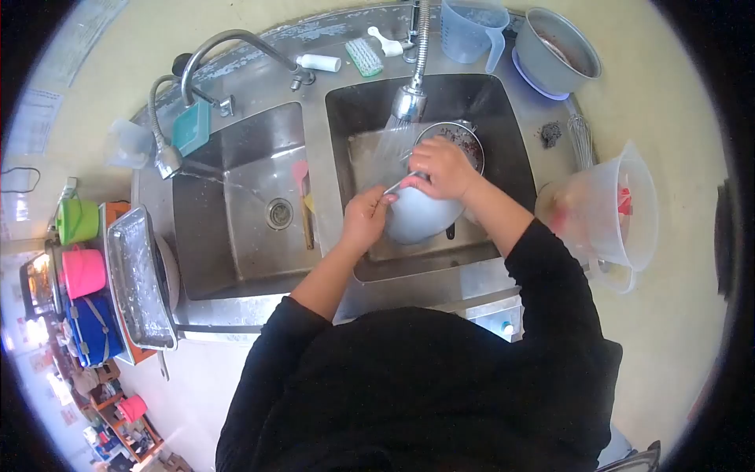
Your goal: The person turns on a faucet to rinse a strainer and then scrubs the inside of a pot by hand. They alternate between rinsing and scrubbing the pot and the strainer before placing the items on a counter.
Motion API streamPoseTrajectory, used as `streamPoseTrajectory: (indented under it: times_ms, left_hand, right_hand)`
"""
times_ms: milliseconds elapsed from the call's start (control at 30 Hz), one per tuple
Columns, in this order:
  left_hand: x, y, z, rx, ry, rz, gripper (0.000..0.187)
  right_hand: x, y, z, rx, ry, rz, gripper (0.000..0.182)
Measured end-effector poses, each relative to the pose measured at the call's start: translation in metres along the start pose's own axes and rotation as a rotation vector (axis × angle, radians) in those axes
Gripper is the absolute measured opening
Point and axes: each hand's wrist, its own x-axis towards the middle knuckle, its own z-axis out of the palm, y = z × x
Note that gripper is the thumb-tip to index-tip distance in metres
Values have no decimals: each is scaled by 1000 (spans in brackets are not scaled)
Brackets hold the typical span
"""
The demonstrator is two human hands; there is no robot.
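Over the right sink basin I hold a pale grey bowl, tipped so that its rounded outside faces me. My left hand is closed on its rim at the left. My right hand grips the far side of the rim, fingers curled over it. Water sprays from the hose faucet head just beyond my hands. Behind my right hand lies a round strainer with dark bits in it, partly hidden. The inside of the bowl cannot be seen.
Water also runs from the left spray head. A pink spatula lies in the left basin. Around the sink stand a measuring jug, a metal pot, a whisk, a large plastic pitcher and a metal tray.
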Motion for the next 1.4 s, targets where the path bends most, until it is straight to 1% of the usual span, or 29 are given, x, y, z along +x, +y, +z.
streamPoseTrajectory:
  times_ms: [67,100,167,200,300,333,400,433,533,633,733,800,833,933,1033,1067,1133,1167,1200,1233,1300,1333,1400]
  left_hand:
    - [3,-2,0,-19,61,-14,17]
    - [6,-3,-1,-30,97,-19,18]
    - [10,-5,-4,-116,142,-92,19]
    - [11,-6,-7,-159,161,-131,19]
    - [16,-12,-14,-209,191,-288,18]
    - [17,-20,-15,-217,203,-262,17]
    - [16,-40,-14,-227,223,-221,16]
    - [14,-37,-17,-262,207,-240,15]
    - [13,-31,-22,-326,178,-260,14]
    - [9,-29,-20,-321,189,-220,13]
    - [13,-26,-23,-337,257,-178,15]
    - [17,-28,-28,-313,320,-160,17]
    - [17,-28,-32,-302,329,-185,18]
    - [26,-23,-39,-360,363,-276,21]
    - [31,-12,-43,-589,397,-435,22]
    - [32,-25,-44,-577,356,-413,22]
    - [37,-66,-44,-556,276,-365,23]
    - [39,-68,-44,-441,268,-364,23]
    - [39,-71,-44,-326,263,-362,25]
    - [39,-72,-44,-213,261,-359,26]
    - [33,-50,-43,-230,184,-327,29]
    - [30,-42,-43,-239,146,-313,30]
    - [26,-41,-45,-278,92,-372,29]
  right_hand:
    - [-4,29,0,-8,-8,2,34]
    - [-9,43,0,-10,-73,80,34]
    - [-19,65,0,-14,-200,235,35]
    - [-23,68,4,42,-260,413,35]
    - [-25,62,40,311,-56,574,29]
    - [-18,55,41,354,-51,512,22]
    - [3,30,30,445,7,538,14]
    - [8,22,28,492,35,554,10]
    - [10,24,35,682,93,516,15]
    - [-6,42,10,488,-210,685,19]
    - [-43,69,15,456,-383,770,19]
    - [-62,72,26,694,-253,904,27]
    - [-64,66,27,816,-178,971,31]
    - [-58,54,24,875,29,936,34]
    - [-38,42,28,995,172,939,29]
    - [-31,37,27,1028,185,985,25]
    - [-23,32,23,894,165,927,23]
    - [-18,29,19,826,149,898,21]
    - [-16,24,14,708,77,877,16]
    - [-13,18,8,625,10,841,15]
    - [-9,3,-3,462,-124,769,12]
    - [-4,-6,-14,331,-196,804,16]
    - [-8,-15,-26,48,-195,915,21]
